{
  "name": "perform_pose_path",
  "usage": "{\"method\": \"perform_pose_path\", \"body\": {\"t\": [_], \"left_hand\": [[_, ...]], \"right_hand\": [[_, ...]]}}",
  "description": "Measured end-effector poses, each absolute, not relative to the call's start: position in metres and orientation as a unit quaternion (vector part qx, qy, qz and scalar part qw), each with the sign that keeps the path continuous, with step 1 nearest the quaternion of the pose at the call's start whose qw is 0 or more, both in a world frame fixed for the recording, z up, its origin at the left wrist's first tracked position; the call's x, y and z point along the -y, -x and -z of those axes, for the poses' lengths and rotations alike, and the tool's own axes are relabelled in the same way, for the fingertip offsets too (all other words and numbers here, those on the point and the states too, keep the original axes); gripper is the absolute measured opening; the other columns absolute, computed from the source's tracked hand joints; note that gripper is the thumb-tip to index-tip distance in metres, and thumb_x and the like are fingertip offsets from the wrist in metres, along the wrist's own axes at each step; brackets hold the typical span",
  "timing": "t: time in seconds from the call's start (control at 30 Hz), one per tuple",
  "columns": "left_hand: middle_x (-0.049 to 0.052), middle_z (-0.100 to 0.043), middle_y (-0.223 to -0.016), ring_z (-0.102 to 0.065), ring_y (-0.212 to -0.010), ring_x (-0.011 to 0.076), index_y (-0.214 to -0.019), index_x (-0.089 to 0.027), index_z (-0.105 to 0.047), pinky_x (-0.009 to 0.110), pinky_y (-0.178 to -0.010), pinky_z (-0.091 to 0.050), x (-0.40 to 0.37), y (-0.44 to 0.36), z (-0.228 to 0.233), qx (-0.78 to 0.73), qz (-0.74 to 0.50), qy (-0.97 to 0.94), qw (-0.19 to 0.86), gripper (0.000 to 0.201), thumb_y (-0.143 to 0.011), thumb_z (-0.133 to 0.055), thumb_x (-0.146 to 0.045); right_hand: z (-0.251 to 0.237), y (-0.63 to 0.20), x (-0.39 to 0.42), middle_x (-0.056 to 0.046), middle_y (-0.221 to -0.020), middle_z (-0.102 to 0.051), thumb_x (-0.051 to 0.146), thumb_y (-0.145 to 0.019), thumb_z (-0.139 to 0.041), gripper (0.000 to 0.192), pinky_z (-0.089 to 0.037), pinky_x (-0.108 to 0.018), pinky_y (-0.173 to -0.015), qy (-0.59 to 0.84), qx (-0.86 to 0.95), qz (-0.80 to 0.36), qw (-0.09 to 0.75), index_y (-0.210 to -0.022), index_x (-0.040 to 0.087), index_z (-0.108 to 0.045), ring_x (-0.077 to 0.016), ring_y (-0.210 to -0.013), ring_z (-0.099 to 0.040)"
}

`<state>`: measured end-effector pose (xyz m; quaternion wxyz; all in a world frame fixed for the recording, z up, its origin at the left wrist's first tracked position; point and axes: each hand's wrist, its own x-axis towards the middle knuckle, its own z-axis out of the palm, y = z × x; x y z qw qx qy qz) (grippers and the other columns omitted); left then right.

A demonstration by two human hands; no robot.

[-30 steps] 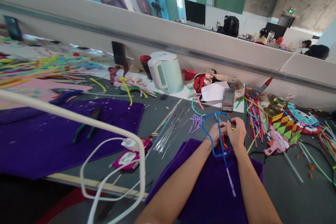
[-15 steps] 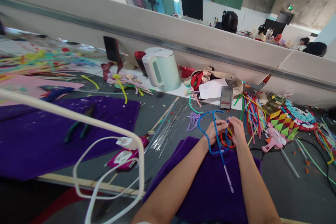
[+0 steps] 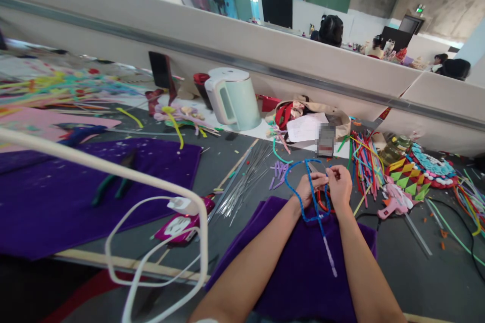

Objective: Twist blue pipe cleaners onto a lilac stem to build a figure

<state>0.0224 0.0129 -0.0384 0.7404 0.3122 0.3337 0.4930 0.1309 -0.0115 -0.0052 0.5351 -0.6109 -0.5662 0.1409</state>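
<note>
Pinching a blue pipe cleaner (image 3: 301, 202) between them, the person's two hands are working close together over the near edge of the grey bench (image 3: 227, 171). The left hand (image 3: 308, 189) is gripping the looped part with closed fingers, and the right hand (image 3: 340, 186) is closing its fingers on the same stem just beside it. The loop is arching up above the left hand, and one paler tail is hanging down across a purple cloth (image 3: 303, 267) lying under the forearms. Something red is showing between the hands, too hidden to make out.

As for containers, one pale green kettle (image 3: 234, 98) is standing upright with its lid shut, so its contents are not showing. One tan bag (image 3: 339, 121) is lying open beside it, holding red fabric and a white sheet of paper (image 3: 306, 127). One bundle of bare wire rods (image 3: 246, 181) is fanning out left of the hands; one pink glue gun (image 3: 394, 205) is lying to the right. A second purple cloth (image 3: 76, 197) is carrying one pair of green-handled pliers (image 3: 111, 181).
</note>
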Motion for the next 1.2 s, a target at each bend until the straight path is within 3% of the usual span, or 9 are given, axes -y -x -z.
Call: {"method": "perform_pose_path", "body": {"t": [0.17,0.3,0.6,0.93,1.03,1.2], "left_hand": [[0.001,-0.063,-0.056,-0.058,-0.053,0.0112,-0.067,-0.011,-0.067,0.023,-0.054,-0.045,-0.012,-0.022,0.036,-0.341,-0.495,-0.322,0.732,0.028,-0.047,-0.084,-0.022],[0.000,-0.062,-0.055,-0.057,-0.052,0.0100,-0.066,-0.011,-0.067,0.021,-0.053,-0.044,-0.011,-0.021,0.034,-0.337,-0.498,-0.328,0.728,0.027,-0.047,-0.084,-0.021],[0.001,-0.062,-0.059,-0.058,-0.054,0.0099,-0.067,-0.009,-0.067,0.022,-0.056,-0.046,-0.011,-0.021,0.035,-0.301,-0.477,-0.335,0.755,0.027,-0.050,-0.084,-0.022],[0.001,-0.063,-0.060,-0.059,-0.054,0.0105,-0.068,-0.009,-0.066,0.025,-0.061,-0.049,-0.011,-0.021,0.034,-0.288,-0.454,-0.321,0.780,0.029,-0.049,-0.084,-0.022],[0.000,-0.063,-0.059,-0.058,-0.054,0.0096,-0.069,-0.010,-0.067,0.024,-0.060,-0.047,-0.012,-0.021,0.035,-0.295,-0.465,-0.309,0.776,0.028,-0.049,-0.084,-0.020],[-0.001,-0.062,-0.058,-0.057,-0.053,0.0087,-0.064,-0.011,-0.065,0.021,-0.057,-0.045,-0.014,-0.021,0.037,-0.303,-0.484,-0.301,0.764,0.025,-0.049,-0.083,-0.018]], "right_hand": [[0.002,-0.132,0.015,-0.006,-0.081,-0.060,0.035,-0.087,-0.048,0.023,-0.036,-0.031,-0.075,0.606,0.639,-0.023,0.473,-0.079,0.022,-0.064,-0.0202,-0.084,-0.049],[-0.002,-0.135,0.017,-0.007,-0.081,-0.061,0.035,-0.089,-0.047,0.025,-0.036,-0.031,-0.075,0.593,0.672,-0.006,0.443,-0.078,0.022,-0.067,-0.0204,-0.085,-0.050],[0.004,-0.141,0.008,-0.002,-0.073,-0.061,0.038,-0.080,-0.055,0.021,-0.043,-0.027,-0.066,0.554,0.609,-0.204,0.530,-0.076,0.020,-0.065,-0.0157,-0.070,-0.054],[0.010,-0.136,0.006,0.003,-0.063,-0.053,0.045,-0.079,-0.054,0.027,-0.038,-0.023,-0.056,0.481,0.514,-0.412,0.578,-0.071,0.019,-0.058,-0.0120,-0.058,-0.048],[0.008,-0.135,0.006,0.001,-0.068,-0.056,0.044,-0.081,-0.050,0.028,-0.041,-0.025,-0.063,0.501,0.548,-0.356,0.567,-0.073,0.019,-0.059,-0.0141,-0.065,-0.051],[0.001,-0.130,0.012,-0.007,-0.091,-0.060,0.038,-0.082,-0.052,0.024,-0.042,-0.031,-0.078,0.563,0.599,-0.166,0.545,-0.093,0.019,-0.061,-0.0193,-0.087,-0.053]]}}
